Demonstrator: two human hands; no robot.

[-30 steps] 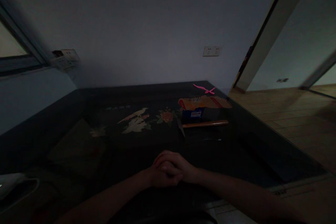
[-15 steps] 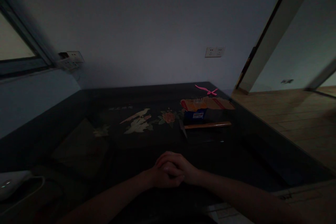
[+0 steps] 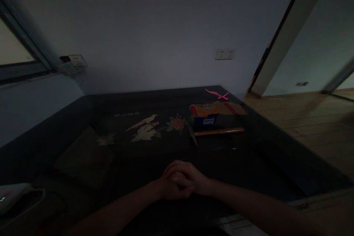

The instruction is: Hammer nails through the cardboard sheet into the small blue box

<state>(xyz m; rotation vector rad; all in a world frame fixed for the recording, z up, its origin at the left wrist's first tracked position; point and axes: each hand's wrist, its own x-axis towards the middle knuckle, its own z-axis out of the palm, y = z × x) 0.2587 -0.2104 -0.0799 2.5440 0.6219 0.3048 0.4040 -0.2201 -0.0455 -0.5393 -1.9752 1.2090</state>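
1. Both the left hand and the right hand were closed together, fingers folded in a clasp, with no object visible in their hold.
2. For this clasp, relaxed fingers and steady forearms seemed best, with the hands kept well apart from the metal head.
3. That head belonged to what looked like a hammer, lying beyond the hands, its wooden handle pointing right.
4. Just behind it stood a blue box with torn-looking orange cardboard flaps; a pink ribbon lay farther back.
5. The dark surface bore a bird-and-flower pattern and met a pale wall with a socket plate.
6. Dim light hid much detail; wooden flooring showed on the right.
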